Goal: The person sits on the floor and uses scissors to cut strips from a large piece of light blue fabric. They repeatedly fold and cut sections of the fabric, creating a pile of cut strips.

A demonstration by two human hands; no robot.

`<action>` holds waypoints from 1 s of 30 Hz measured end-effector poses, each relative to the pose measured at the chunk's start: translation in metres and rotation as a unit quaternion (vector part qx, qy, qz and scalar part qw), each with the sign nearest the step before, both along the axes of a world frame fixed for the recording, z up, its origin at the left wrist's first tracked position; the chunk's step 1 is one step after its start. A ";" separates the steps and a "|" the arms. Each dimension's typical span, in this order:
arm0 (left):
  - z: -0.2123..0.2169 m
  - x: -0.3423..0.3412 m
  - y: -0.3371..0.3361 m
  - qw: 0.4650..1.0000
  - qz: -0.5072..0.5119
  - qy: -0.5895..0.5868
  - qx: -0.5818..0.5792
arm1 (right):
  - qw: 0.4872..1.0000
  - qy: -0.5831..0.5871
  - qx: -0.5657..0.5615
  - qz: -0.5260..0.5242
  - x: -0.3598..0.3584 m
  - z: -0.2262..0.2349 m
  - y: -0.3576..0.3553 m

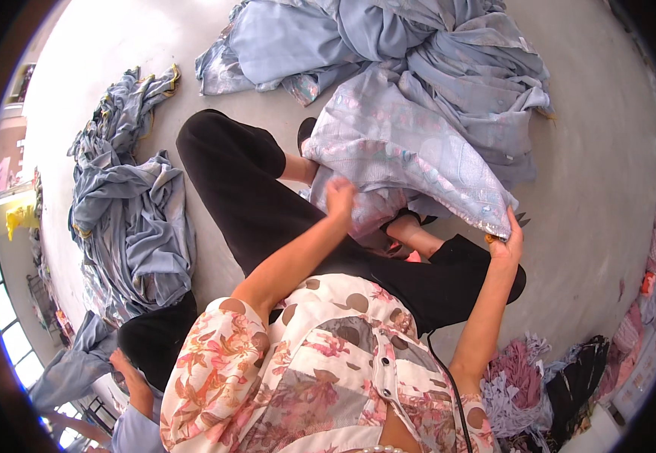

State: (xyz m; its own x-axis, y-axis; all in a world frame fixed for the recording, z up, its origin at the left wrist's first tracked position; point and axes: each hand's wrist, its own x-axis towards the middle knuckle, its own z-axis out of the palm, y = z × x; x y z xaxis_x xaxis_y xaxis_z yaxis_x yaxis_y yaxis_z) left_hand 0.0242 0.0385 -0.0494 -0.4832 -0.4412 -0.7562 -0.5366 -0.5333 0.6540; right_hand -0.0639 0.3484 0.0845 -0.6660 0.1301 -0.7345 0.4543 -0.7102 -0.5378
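**A:** Item nearest the camera?

**B:** Wearer's torso, floral and dotted blouse (320, 370), filling the lower middle. Black trousers (260, 196) run up from it; the person sits on the floor with legs out.

**A:** Open room at the lower edges?

**B:** Little. Lower right: heap of pink and lilac fabric scraps (524, 377), just beside the right elbow. Lower left: another person's hand (128, 370) and blue sleeve, close to the wearer's hip.

**A:** Hands?

**B:** Left hand (340, 198), fingers curled closed, gripping the patterned fabric (411, 151) at its lower fold above the knees. Right hand (506, 243), fingers pinched closed on the fabric's right corner, along a glittery edge. Both arms extended forward, well apart, the cloth spread between them.

**A:** The fabric itself?

**B:** Pale lilac-blue, faint pink floral print, light and crumpled. It drapes over the shins and feet, hiding most of a black shoe (307, 132). Its far edge touches the pile behind it.

**A:** Beyond that?

**B:** Large pile of blue-grey cloth (433, 53), top centre to top right, heaped and folded over itself. A second spread of blue-grey cloth (128, 219) lies at left, near the left thigh, with a smaller bundle (128, 94) further up.

**A:** Bare floor?

**B:** Grey concrete floor (599, 151) open at right between the pile and the picture rim; a strip open at upper left between the two cloth heaps.
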 end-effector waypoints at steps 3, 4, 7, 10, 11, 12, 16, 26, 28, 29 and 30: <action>0.012 0.007 0.035 0.920 -0.072 -0.123 0.365 | 0.999 0.029 -0.015 0.007 0.000 0.007 -0.010; 0.014 0.005 0.044 0.909 -0.067 -0.092 0.402 | 0.999 0.038 -0.015 0.008 0.000 0.011 -0.013; 0.018 -0.008 0.064 0.872 -0.013 -0.020 0.489 | 0.999 0.028 -0.019 -0.004 0.001 0.028 -0.022; 0.022 -0.030 0.071 0.838 0.092 0.033 0.537 | 0.998 0.053 -0.015 -0.041 0.003 0.049 -0.036; 0.022 -0.036 0.070 0.824 0.112 0.068 0.551 | 0.997 0.068 -0.008 -0.033 0.005 0.048 -0.029; 0.022 -0.042 0.070 0.808 0.132 0.103 0.564 | 0.996 0.077 -0.016 -0.039 0.006 0.051 -0.025; 0.005 -0.047 0.075 0.875 0.147 0.102 0.450 | 0.994 0.083 -0.023 -0.067 0.006 0.060 -0.016; 0.090 -0.012 0.014 0.863 0.086 0.187 0.461 | 0.988 0.006 0.131 -0.075 0.006 0.011 0.043; 0.120 -0.005 0.005 0.857 0.085 0.201 0.467 | 0.988 -0.017 0.151 -0.021 0.016 -0.012 0.058; 0.126 0.000 0.003 0.865 0.066 0.218 0.446 | 0.986 -0.029 0.161 0.008 0.021 -0.021 0.060; 0.130 0.000 0.001 0.878 0.048 0.228 0.417 | 0.982 -0.020 0.185 0.038 0.025 -0.031 0.060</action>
